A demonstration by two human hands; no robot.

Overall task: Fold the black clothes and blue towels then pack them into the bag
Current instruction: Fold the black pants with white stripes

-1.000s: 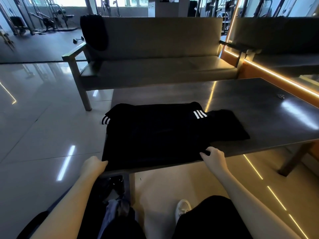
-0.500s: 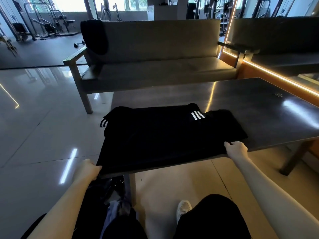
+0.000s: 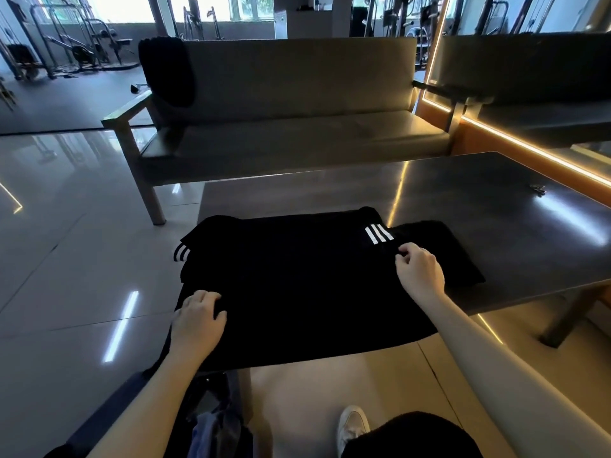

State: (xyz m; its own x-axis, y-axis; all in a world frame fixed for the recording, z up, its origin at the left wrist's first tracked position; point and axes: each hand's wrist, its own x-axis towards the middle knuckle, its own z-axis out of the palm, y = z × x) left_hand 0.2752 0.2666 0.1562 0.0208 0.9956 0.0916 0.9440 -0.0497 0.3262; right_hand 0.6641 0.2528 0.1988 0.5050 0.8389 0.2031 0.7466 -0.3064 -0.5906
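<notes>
While the shirt lies spread flat on the desk, its hem hanging over the near edge, the right hand pinches cloth just below the white shoulder stripes, likely to draw that side inward for a fold. The left hand rests on the near left part, fingers bent onto the fabric, probably anchoring it; whether they grip, I cannot tell.

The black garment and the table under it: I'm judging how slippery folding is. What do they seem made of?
The black garment looks like thin, matte sportswear fabric, possibly synthetic: it lies limp and flat, with white stripes. The table looks like dark stone or laminate, semi-gloss: it mirrors the light strips; which one is unclear.
</notes>
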